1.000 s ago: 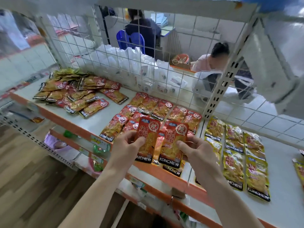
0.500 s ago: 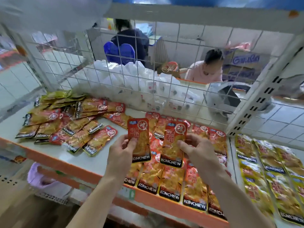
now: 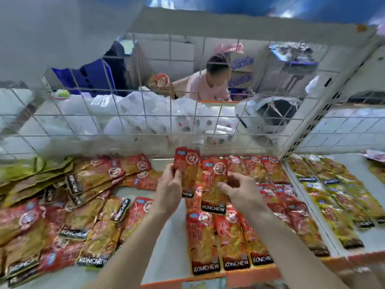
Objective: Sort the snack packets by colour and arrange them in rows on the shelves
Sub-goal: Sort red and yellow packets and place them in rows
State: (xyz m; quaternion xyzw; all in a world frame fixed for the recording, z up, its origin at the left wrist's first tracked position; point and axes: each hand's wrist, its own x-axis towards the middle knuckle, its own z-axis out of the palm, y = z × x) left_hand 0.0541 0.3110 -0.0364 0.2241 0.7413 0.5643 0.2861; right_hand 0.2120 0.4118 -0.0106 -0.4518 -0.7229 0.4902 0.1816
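Red foil fills both hands. The left hand (image 3: 168,190) holds one red packet (image 3: 187,170) by its lower left edge, thumb and fingers curled round it. The right hand (image 3: 239,192) pinches a second red packet (image 3: 214,184), thumb on the front and fingers behind its right edge. Both packets stand upright above the red rows (image 3: 235,247). Those rows lie on the white shelf (image 3: 173,236), between the unsorted pile (image 3: 62,205) on the left and the yellow rows (image 3: 333,195) on the right.

The step looks like laying these two into the red block. It is best to set them down one at a time, flat and label end nearest, with edges squared to the neighbours. The bare patch at the block's far left, by the wire back (image 3: 170,126), seems the likely slot.

Half a second ago a clear gap lay between the two packets; now their edges meet. Both hands have also reached farther over the shelf toward the wire back.
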